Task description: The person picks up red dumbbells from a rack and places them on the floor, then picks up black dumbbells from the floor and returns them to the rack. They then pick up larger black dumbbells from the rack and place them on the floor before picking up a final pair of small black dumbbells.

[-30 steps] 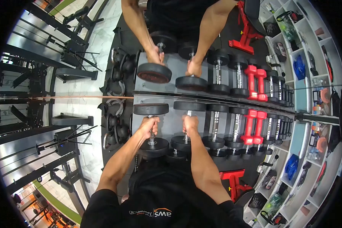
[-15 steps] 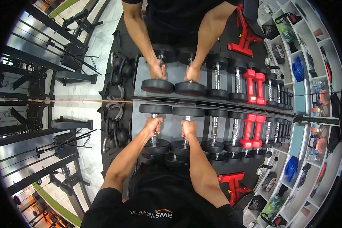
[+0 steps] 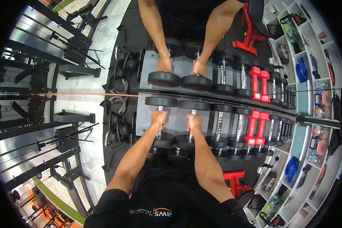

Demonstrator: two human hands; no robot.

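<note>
My left hand (image 3: 159, 119) is wrapped round the chrome handle of a large black dumbbell (image 3: 163, 140), the leftmost on the grey rack (image 3: 141, 114). Beside it, my right hand (image 3: 194, 122) grips the handle of a second large black dumbbell (image 3: 194, 105). Both dumbbells lie side by side, their round black heads showing in front of and behind my fists. The undersides of the dumbbells are hidden, so whether they touch the rack I cannot tell. A mirror behind the rack repeats both hands and dumbbells.
To the right along the rack stand more chrome-handled dumbbells (image 3: 219, 125) and two red ones (image 3: 252, 127). Kettlebells (image 3: 123, 131) sit on the floor at the left. A red bench frame (image 3: 237, 182) and white shelves (image 3: 298, 167) are at the right; cable machines stand at the left.
The whole view has shifted, so the rack and hands appear slightly further right and the near dumbbells slightly higher. Both hands still grip the same dumbbells.
</note>
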